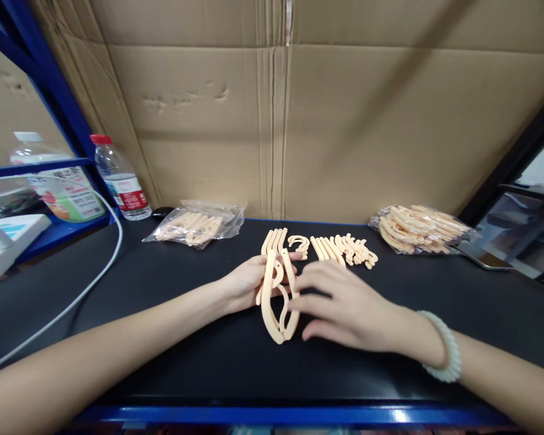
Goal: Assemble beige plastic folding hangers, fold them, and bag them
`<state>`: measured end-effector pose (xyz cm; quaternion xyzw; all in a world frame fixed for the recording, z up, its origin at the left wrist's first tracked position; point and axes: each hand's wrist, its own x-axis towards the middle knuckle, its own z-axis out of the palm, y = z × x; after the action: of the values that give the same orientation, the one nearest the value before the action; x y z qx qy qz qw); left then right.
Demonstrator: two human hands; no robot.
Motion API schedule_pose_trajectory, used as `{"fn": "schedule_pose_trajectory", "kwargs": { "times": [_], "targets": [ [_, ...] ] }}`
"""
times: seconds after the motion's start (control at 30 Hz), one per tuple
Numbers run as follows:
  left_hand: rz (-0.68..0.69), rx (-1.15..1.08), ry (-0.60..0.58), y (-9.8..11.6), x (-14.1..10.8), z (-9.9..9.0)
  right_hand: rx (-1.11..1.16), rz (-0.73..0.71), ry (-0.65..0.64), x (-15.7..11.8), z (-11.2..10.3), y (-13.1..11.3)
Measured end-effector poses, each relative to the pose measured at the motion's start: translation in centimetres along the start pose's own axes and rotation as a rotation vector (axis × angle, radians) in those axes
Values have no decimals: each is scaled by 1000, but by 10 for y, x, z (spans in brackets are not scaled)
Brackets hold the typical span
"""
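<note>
**Cream pieces held in the left hand, right hand loosely parted beside them**

The black tabletop (185, 368) is bordered in front by a blue edge (272, 415). Over its middle, several cream curved pieces (266, 296) are held up by the left hand (247, 283), pinched between its thumb and fingers; two long ones are brought together at their lower ends and set apart at the top, with smaller curved parts seen between them. The right hand (349, 302), worn with a pale coiled bracelet (451, 347) at the wrist, is blurred; its fingers are spread and its thumb is held away from them. The right-hand long piece is overlapped by its fingertips, but whether it is touched cannot be told.

Just beyond the hands, slim slats (274, 240), hook-shaped parts (299, 243) and wavy parts (356, 249) are laid out in a row. Farther back, similar pieces are contained in a clear bag (193, 226) on the left and a fuller bag (419, 228) on the right, near which a flat device (485, 255) is seen. A red-capped bottle (124, 181) is placed at the left, before the cardboard (199, 151).
</note>
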<state>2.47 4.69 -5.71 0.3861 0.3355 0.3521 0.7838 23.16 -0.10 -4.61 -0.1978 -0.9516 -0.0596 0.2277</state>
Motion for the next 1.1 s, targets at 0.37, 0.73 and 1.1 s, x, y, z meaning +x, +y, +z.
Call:
{"fn": "schedule_pose_trajectory", "kwargs": {
  "times": [0.37,0.73,1.1],
  "targets": [
    [105,130,-36,-9,-7,1,-173,40,60,0,31,-10],
    [392,633,-4,-10,-16,5,-459,177,48,-4,35,-14],
    [284,365,107,-15,-9,-4,-405,216,131,-7,23,-6]
  ]
}}
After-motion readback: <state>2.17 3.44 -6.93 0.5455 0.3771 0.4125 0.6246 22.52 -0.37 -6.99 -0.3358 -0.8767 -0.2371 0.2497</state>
